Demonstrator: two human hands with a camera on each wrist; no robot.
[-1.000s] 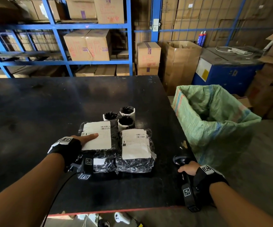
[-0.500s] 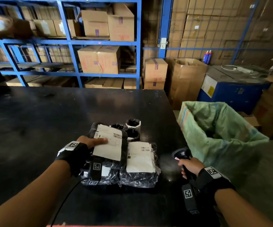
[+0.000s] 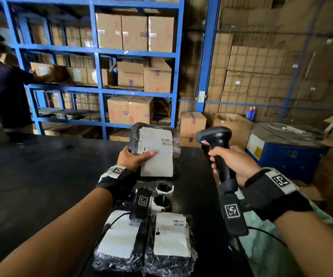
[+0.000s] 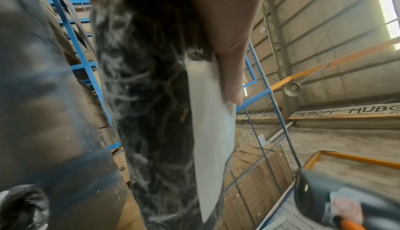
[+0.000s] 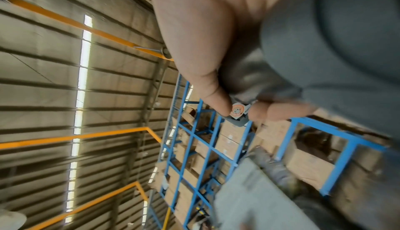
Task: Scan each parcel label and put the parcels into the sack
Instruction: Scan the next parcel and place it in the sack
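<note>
My left hand (image 3: 135, 158) grips a black plastic-wrapped parcel (image 3: 134, 140) raised above the table, thumb across its white label (image 3: 157, 154), which faces me. In the left wrist view the thumb (image 4: 227, 59) presses the label's edge against the parcel (image 4: 151, 114). My right hand (image 3: 231, 162) grips the handle of a black barcode scanner (image 3: 215, 136), its head level with the label and just right of it. Two more labelled parcels, one (image 3: 119, 240) on the left and another (image 3: 171, 234) beside it, lie on the black table (image 3: 31, 186) near me. The green sack (image 3: 261, 246) shows at lower right, partly behind my right arm.
Small black rolls in white wrap (image 3: 164, 189) stand on the table between the raised parcel and the lying ones. Blue shelving (image 3: 99, 52) with cardboard boxes runs behind. A person (image 3: 3, 86) stands at the far left by the shelves. A blue bin (image 3: 287, 152) sits right.
My left hand has lifted the top left parcel off the table and tilted its label up. My right hand has raised the scanner from the table edge to beside the label.
</note>
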